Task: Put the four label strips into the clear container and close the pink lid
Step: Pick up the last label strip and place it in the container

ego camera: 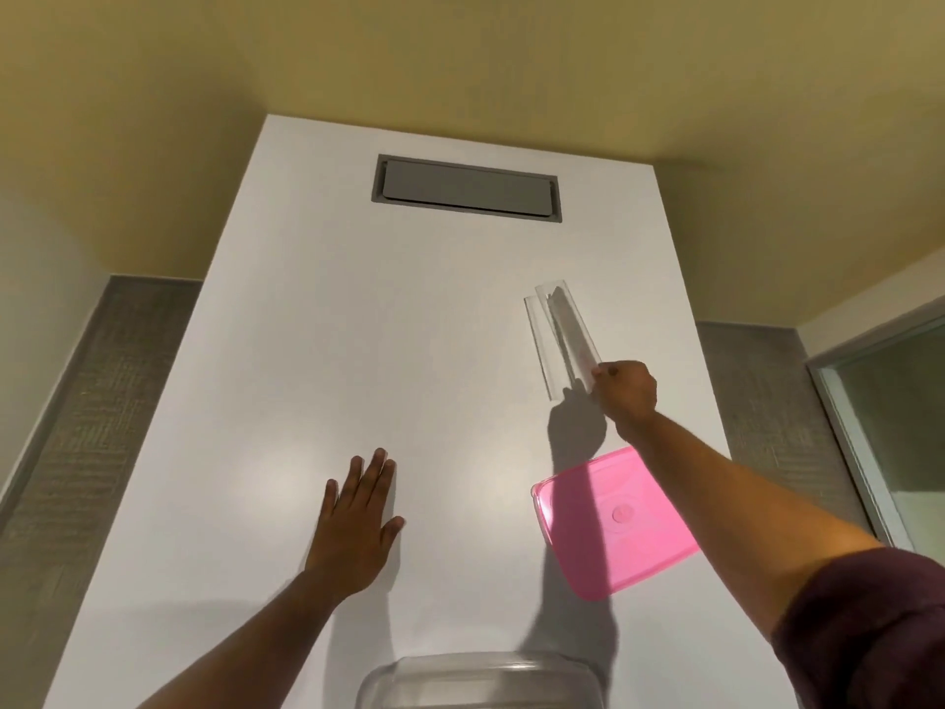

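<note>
Nearest, the clear container [475, 680] sits at the worktop's [307, 350] near edge. Left hand [355, 524] lies flat, fingers spread, on bare surface. Right hand [626, 394] pinches clear label strips [560, 335] near the right edge, beyond the pink lid [608, 524].

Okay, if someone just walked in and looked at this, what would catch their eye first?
Most likely the pink lid, lying flat on the white table at the near right, off the clear container whose rim shows at the bottom edge. Next, the right hand beyond the lid, gripping clear strips by their near end. The left hand rests flat and open at the table's near middle.
</note>
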The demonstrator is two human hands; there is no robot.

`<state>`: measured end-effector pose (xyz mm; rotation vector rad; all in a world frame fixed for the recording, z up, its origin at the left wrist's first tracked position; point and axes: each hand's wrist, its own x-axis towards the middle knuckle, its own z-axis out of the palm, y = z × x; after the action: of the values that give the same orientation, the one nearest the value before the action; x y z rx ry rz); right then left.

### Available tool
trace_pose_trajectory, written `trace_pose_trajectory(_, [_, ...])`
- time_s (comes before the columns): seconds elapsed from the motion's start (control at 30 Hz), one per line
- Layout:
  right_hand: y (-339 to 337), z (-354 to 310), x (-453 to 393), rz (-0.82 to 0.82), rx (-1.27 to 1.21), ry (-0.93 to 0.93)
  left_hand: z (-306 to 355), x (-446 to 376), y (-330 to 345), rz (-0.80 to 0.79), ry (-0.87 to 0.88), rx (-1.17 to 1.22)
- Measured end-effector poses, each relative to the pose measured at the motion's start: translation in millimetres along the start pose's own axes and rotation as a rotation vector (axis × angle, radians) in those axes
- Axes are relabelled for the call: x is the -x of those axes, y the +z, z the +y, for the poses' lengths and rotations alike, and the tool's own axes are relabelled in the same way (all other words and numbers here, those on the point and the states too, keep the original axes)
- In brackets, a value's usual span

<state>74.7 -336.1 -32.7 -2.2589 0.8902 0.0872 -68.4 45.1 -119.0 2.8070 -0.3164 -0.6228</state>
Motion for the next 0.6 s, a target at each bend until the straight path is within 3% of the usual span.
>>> trace_pose_trajectory(0.1, [-4, 2, 34, -0.044, -0.284, 0.116, 21, 4, -19, -0.052, -0.035, 0.115])
trace_pose_trajectory(0.2, [-5, 9, 76, -0.104, -0.487, 0.161, 54, 15, -49, 0.025, -0.01, 0.345])
trace_pose_trajectory(0.3, [-6, 17, 127, -0.131, -0.568, 0.108, 100, 30, -91, 0.141, 0.115, 0.638])
trace_pose_trajectory(0.4, [-11, 20, 179, -0.148, -0.574, -0.001, 145, 43, -120, 0.197, 0.228, 0.681])
trace_pose_trajectory(0.6, [-25, 25, 260, -0.177, -0.556, -0.228, 192, 62, -136, 0.184, -0.062, 1.003])
